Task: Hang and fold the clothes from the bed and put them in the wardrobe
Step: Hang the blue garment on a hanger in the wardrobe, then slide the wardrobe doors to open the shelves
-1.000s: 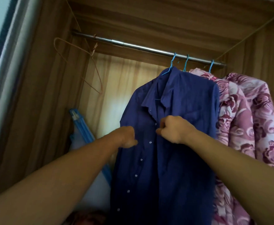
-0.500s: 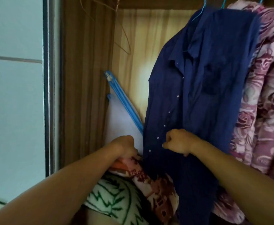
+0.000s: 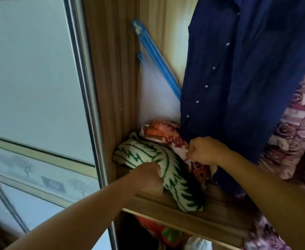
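A dark blue buttoned shirt [image 3: 238,78] hangs in the wardrobe, its hem just above the shelf. My right hand [image 3: 206,150] is curled at the shirt's lower front edge and pinches the hem. My left hand [image 3: 148,175] is a fist lower down and to the left, apart from the shirt. It lies against a folded green-and-white cloth [image 3: 168,170], and I see nothing held in it. Behind that cloth lies a folded orange-and-red patterned cloth [image 3: 166,134]. A pink rose-patterned garment [image 3: 296,123] hangs to the right of the shirt.
The wooden shelf [image 3: 193,212] carries the folded cloths; more items show in the compartment below it. A white bag with a blue zip edge [image 3: 155,91] leans in the back corner. The wardrobe's side wall [image 3: 112,78] and a sliding door [image 3: 30,78] stand on the left.
My view has dropped from the hanging rail to the shelf. Both hands slid down the shirt front to its hem, and the left hand has come off the shirt onto the green-and-white cloth.
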{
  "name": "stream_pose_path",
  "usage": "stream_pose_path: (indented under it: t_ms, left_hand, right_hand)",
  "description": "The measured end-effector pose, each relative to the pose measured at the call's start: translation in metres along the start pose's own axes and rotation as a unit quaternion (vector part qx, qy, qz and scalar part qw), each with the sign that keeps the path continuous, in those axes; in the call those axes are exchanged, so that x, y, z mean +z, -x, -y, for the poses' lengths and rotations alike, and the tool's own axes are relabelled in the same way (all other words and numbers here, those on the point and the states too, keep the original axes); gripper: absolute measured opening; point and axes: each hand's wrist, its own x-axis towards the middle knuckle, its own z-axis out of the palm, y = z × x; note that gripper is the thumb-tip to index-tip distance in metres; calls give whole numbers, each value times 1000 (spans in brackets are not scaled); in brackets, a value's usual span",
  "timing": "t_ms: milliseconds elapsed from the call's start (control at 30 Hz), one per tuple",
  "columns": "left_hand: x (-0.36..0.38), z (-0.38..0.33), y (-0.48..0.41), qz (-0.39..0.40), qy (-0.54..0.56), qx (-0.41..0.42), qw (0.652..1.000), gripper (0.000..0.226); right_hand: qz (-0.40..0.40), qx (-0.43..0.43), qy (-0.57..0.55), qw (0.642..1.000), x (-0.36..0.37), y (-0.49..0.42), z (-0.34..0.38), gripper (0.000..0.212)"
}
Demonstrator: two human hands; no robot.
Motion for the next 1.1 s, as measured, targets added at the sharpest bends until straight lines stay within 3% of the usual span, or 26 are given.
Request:
stream_pose_path:
  t_ms: [100, 200, 300, 400, 467, 567, 700, 800, 967, 1100]
  left_hand:
    - [1, 23, 25, -13, 4, -16, 1000, 49]
    - [-2, 51, 50, -47, -3, -42, 998, 37]
    - [-6, 75, 77, -86, 4, -66, 994, 29]
    - [-12, 95, 99, -128, 2, -81, 989, 25]
    - [-16, 110, 110, -172, 4, -83, 981, 19]
    - [-23, 127, 121, -263, 0, -57, 963, 20]
    - [-35, 131, 125, -362, 4, 11, 932, 18]
    - [-35, 127, 119, -384, -2, 55, 922, 11]
    - [-24, 121, 108, -402, -17, 139, 905, 24]
    - [-13, 111, 103, -410, -119, 208, 880, 26]
  right_hand:
    - [7, -31, 2, 1000, -3, 4, 31, 30]
    - [-21, -92, -26, 995, -9, 9, 72, 21]
    - [-84, -159, -58, 982, -11, 2, 119, 68]
    - [-113, -200, -96, 968, -15, 1, 169, 81]
    - [-140, -224, -114, 958, -16, 0, 202, 75]
    - [-202, -235, -133, 941, -8, -7, 231, 47]
    - [-217, -229, -164, 935, 0, -12, 235, 43]
    - [-211, -232, -162, 936, -1, -8, 227, 44]
    - [-200, -218, -176, 939, 0, 2, 201, 41]
    - [-190, -206, -193, 940, -2, 19, 171, 39]
